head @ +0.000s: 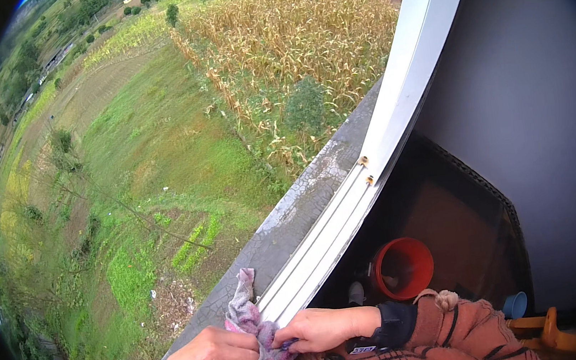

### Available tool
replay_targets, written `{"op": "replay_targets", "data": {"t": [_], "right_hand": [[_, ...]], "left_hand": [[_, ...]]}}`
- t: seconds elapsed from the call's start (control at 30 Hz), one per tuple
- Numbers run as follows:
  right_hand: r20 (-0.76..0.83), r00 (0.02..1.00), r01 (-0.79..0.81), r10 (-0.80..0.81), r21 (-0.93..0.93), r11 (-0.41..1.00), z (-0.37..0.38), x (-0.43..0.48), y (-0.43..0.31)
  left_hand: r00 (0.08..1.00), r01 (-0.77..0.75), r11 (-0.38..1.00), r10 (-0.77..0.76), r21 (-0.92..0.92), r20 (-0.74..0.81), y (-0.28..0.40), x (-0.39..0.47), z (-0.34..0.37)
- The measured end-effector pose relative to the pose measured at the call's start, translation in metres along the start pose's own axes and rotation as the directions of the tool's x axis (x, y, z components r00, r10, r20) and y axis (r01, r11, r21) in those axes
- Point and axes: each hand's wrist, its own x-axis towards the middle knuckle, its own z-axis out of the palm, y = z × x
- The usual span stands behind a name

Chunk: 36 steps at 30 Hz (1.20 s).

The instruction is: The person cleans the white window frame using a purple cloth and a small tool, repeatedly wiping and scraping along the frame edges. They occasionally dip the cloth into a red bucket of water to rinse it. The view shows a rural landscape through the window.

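Observation:
A grey and pink cloth (244,310) is bunched between my two hands, over the lower end of the white window track (318,246). My left hand (212,359) grips the cloth from the left, fingers curled into it. From the right, my right hand (317,329) pinches the cloth between thumb and fingers. One end of the cloth sticks up past my hands, over the cracked concrete ledge (291,209). The grooves of the track run from the cloth up to the white window frame (412,51).
Outside the ledge there is a drop to grass and a dry corn field (297,33). Indoors, a red bucket (421,266) stands on the floor by a shoe (356,293). A blue container (515,306) and an orange-yellow object (552,331) are at the lower right.

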Motion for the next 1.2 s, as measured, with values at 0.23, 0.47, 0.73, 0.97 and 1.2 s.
{"op": "replay_targets", "data": {"t": [0.23, 0.47, 0.73, 0.97, 1.2], "right_hand": [[0.199, 0.968, 0.048, -0.152, 0.448, 0.893, -0.033, -0.037, -0.002], [-0.329, 0.924, -0.031, 0.192, 0.437, 0.899, -0.058, -0.135, 0.004], [-0.698, 0.529, 0.005, 0.482, 0.571, 0.821, -0.039, -0.182, 0.03], [-0.638, 0.6, -0.019, 0.483, 0.593, 0.805, -0.044, -0.189, 0.044], [-0.524, 0.755, -0.074, 0.394, 0.53, 0.845, -0.08, -0.203, 0.049]], "left_hand": [[0.719, -0.695, 0.535, 0.534, -0.48, -0.446, 0.028, -0.034, -0.008], [0.741, -0.109, 0.972, -0.061, -0.209, -0.668, -0.002, 0.07, 0.023], [0.908, 0.208, 0.799, 0.057, 0.564, -0.415, -0.094, 0.252, 0.053], [0.932, 0.29, 0.751, -0.081, 0.593, -0.352, -0.103, 0.215, 0.063], [0.82, 0.525, 0.68, -0.241, 0.513, -0.52, -0.072, 0.087, 0.099]]}}
